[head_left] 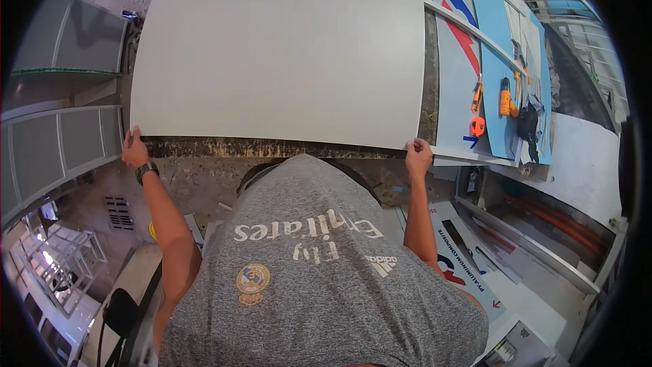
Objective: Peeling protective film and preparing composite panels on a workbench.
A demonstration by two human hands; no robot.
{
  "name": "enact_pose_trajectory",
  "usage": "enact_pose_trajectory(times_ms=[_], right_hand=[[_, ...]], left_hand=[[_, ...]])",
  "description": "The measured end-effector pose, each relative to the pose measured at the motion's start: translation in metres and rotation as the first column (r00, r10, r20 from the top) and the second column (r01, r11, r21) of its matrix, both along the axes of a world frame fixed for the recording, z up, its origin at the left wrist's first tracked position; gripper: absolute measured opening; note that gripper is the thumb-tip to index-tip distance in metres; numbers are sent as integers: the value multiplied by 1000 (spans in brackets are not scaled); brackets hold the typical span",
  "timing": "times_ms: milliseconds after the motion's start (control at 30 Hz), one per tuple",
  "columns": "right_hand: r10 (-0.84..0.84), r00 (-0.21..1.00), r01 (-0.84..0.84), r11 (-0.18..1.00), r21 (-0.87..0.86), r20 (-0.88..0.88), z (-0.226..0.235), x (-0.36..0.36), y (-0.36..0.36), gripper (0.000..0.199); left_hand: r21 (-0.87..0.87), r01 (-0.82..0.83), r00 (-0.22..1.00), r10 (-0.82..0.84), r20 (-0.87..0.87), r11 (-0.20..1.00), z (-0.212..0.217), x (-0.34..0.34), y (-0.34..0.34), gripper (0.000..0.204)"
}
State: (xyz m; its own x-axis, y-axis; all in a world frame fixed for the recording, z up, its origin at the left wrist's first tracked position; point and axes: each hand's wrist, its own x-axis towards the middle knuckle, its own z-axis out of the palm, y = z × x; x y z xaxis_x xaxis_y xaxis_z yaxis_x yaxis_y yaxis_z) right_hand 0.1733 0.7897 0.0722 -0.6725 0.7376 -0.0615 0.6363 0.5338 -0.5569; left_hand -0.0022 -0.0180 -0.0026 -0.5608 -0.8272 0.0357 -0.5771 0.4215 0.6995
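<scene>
A large pale grey flat panel point(278, 54) lies across a dark, worn workbench point(224, 147). At the panel's near left corner, my left hand point(135, 147) pinches the edge; a dark watch point(146, 172) is on that wrist. My right hand point(418, 154) grips the near right corner, its fingers closed at the edge. Both arms are stretched apart, and the panel's near edge runs between the two hands, slightly back from the bench's front edge.
Right of the panel, white metal bars point(475, 32) lie over blue and white sheets. An orange drill point(506, 98), an orange utility knife point(477, 95) and an orange tape measure point(477, 126) rest there. Framed grey panels point(64, 136) stand at the left. Printed sheets point(468, 258) lie low on the right.
</scene>
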Motion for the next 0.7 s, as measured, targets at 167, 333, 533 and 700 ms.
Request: enact_pose_trajectory(times_ms=[167,333,533,700], right_hand=[[-1,1000,1,1000,2,13,-1,0,2,31],[-17,998,17,1000,-9,-57,0,5,4,30],[-26,996,25,1000,-11,-88,-1,0,-14,27],[64,987,-39,985,165,-149,-6,6,-19,26]], left_hand=[[59,18,995,-11,-104,998,-9,3,-2,52],[72,76,990,-67,-125,994,-19,-2,-9,45],[356,18,964,78,-254,934,-24,7,-22,37],[356,-35,961,130,-246,934,-10,4,-11,33]])
